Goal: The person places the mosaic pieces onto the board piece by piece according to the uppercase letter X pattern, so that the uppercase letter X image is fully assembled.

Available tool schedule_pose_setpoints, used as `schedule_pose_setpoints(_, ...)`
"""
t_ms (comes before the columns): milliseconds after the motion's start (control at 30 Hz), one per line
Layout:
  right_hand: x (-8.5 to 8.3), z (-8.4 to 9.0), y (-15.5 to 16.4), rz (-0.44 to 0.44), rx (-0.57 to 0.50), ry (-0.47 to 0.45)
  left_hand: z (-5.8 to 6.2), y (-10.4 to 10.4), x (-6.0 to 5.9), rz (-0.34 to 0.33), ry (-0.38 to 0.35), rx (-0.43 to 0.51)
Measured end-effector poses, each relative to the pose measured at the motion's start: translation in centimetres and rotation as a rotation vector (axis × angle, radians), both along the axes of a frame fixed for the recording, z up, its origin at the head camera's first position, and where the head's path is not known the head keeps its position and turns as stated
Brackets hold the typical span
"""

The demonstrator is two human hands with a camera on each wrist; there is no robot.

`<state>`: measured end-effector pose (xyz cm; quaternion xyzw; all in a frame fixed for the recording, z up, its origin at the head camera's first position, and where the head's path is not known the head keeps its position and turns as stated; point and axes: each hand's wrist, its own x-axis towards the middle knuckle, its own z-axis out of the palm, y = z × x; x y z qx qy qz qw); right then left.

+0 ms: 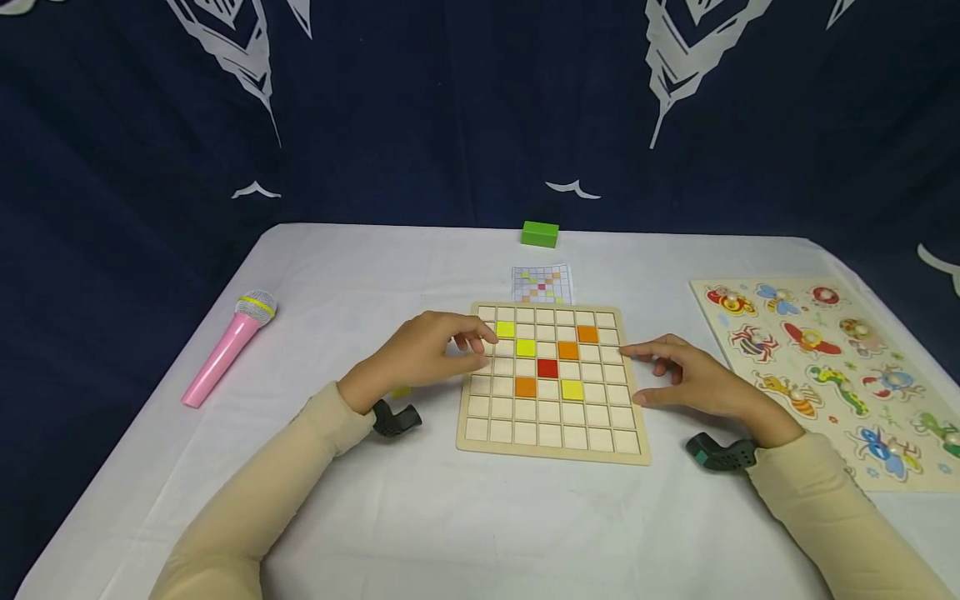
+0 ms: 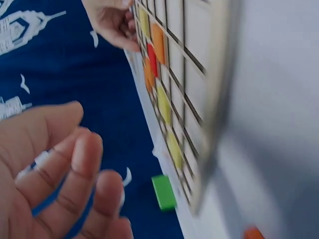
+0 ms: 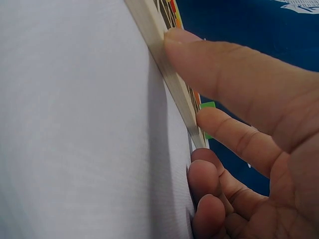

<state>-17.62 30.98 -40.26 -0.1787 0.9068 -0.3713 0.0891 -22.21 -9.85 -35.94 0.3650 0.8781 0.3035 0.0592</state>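
Observation:
A wooden grid board [image 1: 480, 443] lies on the white table with yellow, orange and red square tiles in some cells. Among them are a red tile [image 1: 547, 368] and a yellow tile [image 1: 572, 390]. My left hand [image 1: 426, 350] hovers at the board's left edge, thumb and fingers apart with nothing between them in the left wrist view. At the opposite edge, my right hand [image 1: 693, 379] touches the board's side with thumb and forefinger extended, its other fingers bent. A small patterned card [image 1: 542, 283] lies just behind the board.
A green block [image 1: 540, 234] sits at the table's far edge. To the left is a pink toy microphone [image 1: 228, 350]; on the right lies an insect puzzle board [image 1: 817, 333]. A yellow piece [image 1: 402, 391] peeks out by the left wrist, and an orange piece [image 2: 253, 233] shows in the left wrist view.

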Motion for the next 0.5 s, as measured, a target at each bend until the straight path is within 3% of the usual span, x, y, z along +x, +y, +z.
schedule_pose_setpoints(200,0.0,0.1,0.0,0.003,0.002,-0.001,-0.3,-2.7,-1.0,-0.049,-0.075,0.054)
schedule_pose_setpoints(500,0.0,0.1,0.0,0.011,0.004,0.011,-1.1,-6.3,-3.0,-0.011,-0.152,0.065)
